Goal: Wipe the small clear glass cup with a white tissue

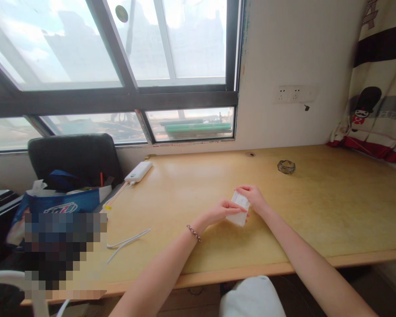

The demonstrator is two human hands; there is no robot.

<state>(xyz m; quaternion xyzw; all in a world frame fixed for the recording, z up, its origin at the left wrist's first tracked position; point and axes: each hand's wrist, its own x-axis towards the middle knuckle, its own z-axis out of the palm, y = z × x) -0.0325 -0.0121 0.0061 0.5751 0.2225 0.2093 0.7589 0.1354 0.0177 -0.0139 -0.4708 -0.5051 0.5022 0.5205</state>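
Between my two hands is a small white packet (240, 199), flat and rectangular, which looks like a pack of tissues. It is tilted above the table, in front of me. My left hand (225, 210) is closed on its lower left part, with fingers across the front. At the upper edge and right side, my right hand (252, 196) grips it with the thumb and fingers closed. Part of the packet is hidden by my fingers. A beaded bracelet (194, 233) circles my left wrist.
On the yellow table (191, 176) lie a white power bank (139, 171) with a cable, a loose white cable (128, 241) and a glass ashtray-like dish (286, 166). A black chair (74, 154) with a blue bag (69, 200) stands left. A patterned curtain (379, 88) hangs right.
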